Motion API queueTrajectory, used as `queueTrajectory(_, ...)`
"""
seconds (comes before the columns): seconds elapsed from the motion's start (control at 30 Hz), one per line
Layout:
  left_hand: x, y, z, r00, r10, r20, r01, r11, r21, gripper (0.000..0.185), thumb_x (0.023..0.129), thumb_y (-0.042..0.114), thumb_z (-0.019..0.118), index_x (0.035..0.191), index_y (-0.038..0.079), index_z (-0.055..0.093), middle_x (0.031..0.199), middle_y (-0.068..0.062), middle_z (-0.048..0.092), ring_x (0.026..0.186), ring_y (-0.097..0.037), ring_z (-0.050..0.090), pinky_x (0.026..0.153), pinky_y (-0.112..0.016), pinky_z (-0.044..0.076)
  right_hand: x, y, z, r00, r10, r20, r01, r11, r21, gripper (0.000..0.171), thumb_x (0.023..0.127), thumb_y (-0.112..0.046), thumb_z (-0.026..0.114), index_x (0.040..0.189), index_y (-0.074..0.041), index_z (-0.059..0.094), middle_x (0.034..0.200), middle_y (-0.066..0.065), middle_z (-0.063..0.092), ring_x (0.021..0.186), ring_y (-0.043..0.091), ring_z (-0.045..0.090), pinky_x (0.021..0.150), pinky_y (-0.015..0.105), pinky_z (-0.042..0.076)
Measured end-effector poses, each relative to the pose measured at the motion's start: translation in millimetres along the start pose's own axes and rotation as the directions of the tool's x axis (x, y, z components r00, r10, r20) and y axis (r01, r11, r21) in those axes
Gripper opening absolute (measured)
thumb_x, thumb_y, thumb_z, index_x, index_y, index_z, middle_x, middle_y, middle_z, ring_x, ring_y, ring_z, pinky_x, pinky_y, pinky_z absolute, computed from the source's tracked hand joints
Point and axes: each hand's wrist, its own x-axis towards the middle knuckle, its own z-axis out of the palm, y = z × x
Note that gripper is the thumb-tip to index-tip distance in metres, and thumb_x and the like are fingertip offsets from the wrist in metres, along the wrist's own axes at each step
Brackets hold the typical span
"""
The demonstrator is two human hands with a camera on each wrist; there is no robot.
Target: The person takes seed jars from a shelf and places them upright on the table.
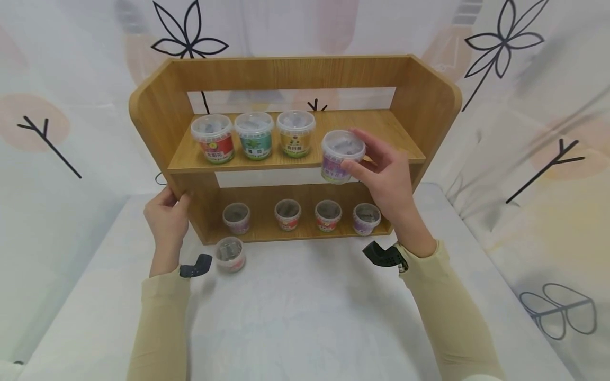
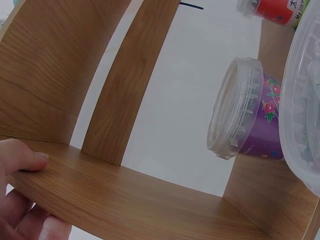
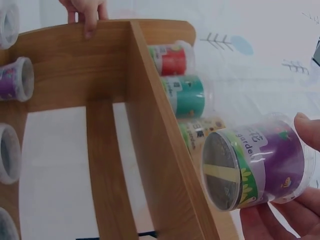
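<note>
My right hand [image 1: 388, 177] grips a clear plastic tub with a purple label [image 1: 339, 159] by its side, in front of the upper shelf's edge. In the right wrist view the tub [image 3: 260, 165] lies tilted between thumb and fingers, a yellowish strip across its base. My left hand [image 1: 167, 214] holds the left side panel of the wooden shelf rack [image 1: 295, 74], thumb on the inner face and fingers outside, as the left wrist view shows. On the upper shelf stand tubs with red [image 1: 216, 145], green [image 1: 256, 142] and yellow [image 1: 295, 138] labels, side by side.
Several smaller tubs stand on the lower shelf, among them a purple one [image 1: 366, 219] at the right and a purple one [image 1: 236, 218] at the left. Another small tub [image 1: 230, 255] sits on the white tabletop [image 1: 305, 307] before the rack. Printed cloth [image 1: 538, 106] hangs behind.
</note>
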Motion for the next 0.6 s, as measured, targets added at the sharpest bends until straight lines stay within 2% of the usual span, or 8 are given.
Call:
queueTrajectory(0.23, -0.4, 1.0, -0.4, 1.0, 0.009, -0.006, -0.009, 1.0, -0.005, 0.037, 0.096, 0.032, 0.064, 0.13, 0.018, 0.069, 0.128, -0.002, 0.067, 0.121, -0.015, 0.061, 0.1, -0.038, 0.05, -10, -1, 5, 0.999, 0.017, 0.038, -0.018, 1.0, 0.015, 0.055, 0.088, -0.016, 0.078, 0.138, -0.007, 0.059, 0.137, 0.01, 0.059, 0.122, 0.025, 0.057, 0.098, 0.028, 0.051)
queueTrajectory(0.6, 0.4, -1.3, 0.6, 0.999, 0.042, -0.009, -0.042, 0.999, -0.022, 0.035, 0.096, 0.028, 0.063, 0.13, 0.016, 0.069, 0.127, -0.003, 0.067, 0.12, -0.016, 0.061, 0.099, -0.037, 0.051, -25, 6, 12, 0.993, 0.059, 0.099, -0.061, 0.998, 0.011, 0.055, 0.088, -0.005, 0.075, 0.14, -0.006, 0.057, 0.14, 0.005, 0.057, 0.125, 0.022, 0.056, 0.098, 0.028, 0.051)
